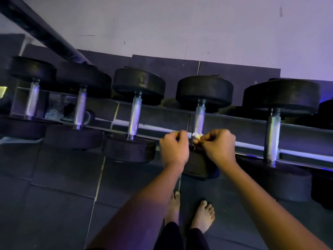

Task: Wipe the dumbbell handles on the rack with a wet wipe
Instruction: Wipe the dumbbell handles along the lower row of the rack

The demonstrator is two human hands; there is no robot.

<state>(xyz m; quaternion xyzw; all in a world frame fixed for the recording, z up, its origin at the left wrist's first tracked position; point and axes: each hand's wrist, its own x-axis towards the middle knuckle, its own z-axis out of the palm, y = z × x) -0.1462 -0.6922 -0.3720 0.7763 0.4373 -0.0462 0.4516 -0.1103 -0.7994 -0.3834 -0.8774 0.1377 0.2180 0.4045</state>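
Your right hand [219, 146] pinches the crumpled white wet wipe [197, 136] against the fourth knurled steel dumbbell handle [199, 118], your curled left hand [173, 147] alongside, its hold unclear; the wiping is probably unfinished.

Five dumbbells [137, 112] on one rack [297, 127], one wipe [196, 135], two hands [173, 148] [219, 147], two bare feet [202, 216], one slanted bar [45, 33].
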